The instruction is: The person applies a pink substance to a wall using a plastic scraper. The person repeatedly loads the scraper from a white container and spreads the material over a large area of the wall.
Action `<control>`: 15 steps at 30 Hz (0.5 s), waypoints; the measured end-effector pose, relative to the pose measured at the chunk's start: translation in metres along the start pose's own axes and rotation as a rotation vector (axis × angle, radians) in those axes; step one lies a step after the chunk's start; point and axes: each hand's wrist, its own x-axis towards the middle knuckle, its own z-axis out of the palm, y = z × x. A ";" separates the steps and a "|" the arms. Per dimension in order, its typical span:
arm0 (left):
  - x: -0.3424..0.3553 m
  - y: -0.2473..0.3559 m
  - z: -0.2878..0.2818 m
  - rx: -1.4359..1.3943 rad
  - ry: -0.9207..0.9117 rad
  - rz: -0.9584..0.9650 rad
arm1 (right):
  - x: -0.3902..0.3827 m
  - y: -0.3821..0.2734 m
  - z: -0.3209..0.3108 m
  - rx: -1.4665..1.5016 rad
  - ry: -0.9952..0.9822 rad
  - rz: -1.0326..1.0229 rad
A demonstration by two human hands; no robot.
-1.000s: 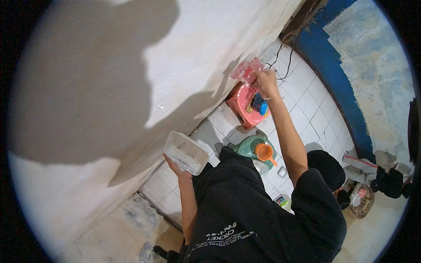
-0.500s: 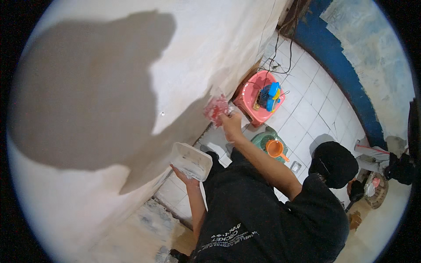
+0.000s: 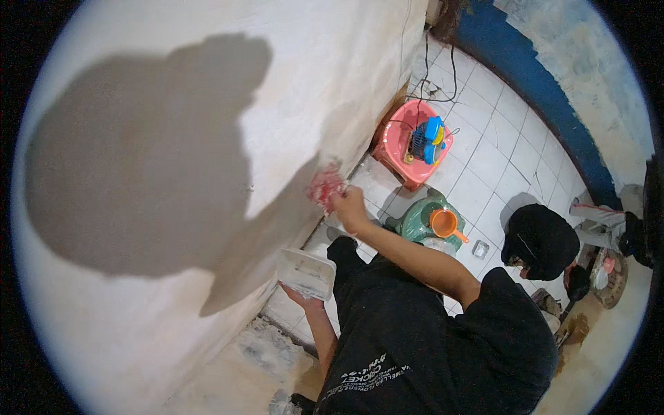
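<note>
My left hand is closed under the edge of a white rectangular plastic tub, which is tilted and has pale paste smeared inside. Fingers of my right hand grip a flat red scraper covered in white paste. The scraper is close against the pale wall, up and to the right of the tub; whether its edge touches the wall, I cannot tell. My shadow darkens much of the wall on the left.
On the tiled floor stand a pink stool bearing a blue-and-yellow device and a green stool with an orange dipper. Cables trail behind. Another person in a black head covering is at the right, near a basket.
My right hand has moved left and slightly down with the scraper, toward the tub. The tub stays in my left hand. The whole view has shifted a little.
</note>
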 end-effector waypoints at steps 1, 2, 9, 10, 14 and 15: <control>-0.001 0.000 0.001 -0.018 0.009 -0.004 | 0.016 0.009 -0.009 0.075 0.021 0.129; -0.002 0.000 0.002 -0.038 0.020 -0.007 | 0.034 0.019 -0.015 0.150 0.039 0.259; 0.008 -0.003 -0.007 -0.046 -0.069 0.034 | 0.114 -0.034 0.020 0.537 -0.173 0.292; 0.003 -0.002 -0.002 -0.047 -0.035 0.049 | 0.104 -0.050 0.012 0.534 -0.252 0.274; -0.003 -0.005 0.004 -0.018 0.076 0.104 | 0.064 -0.065 -0.052 0.520 -0.266 0.222; -0.004 -0.005 0.002 -0.040 0.031 0.101 | 0.060 -0.060 -0.056 0.517 -0.199 0.221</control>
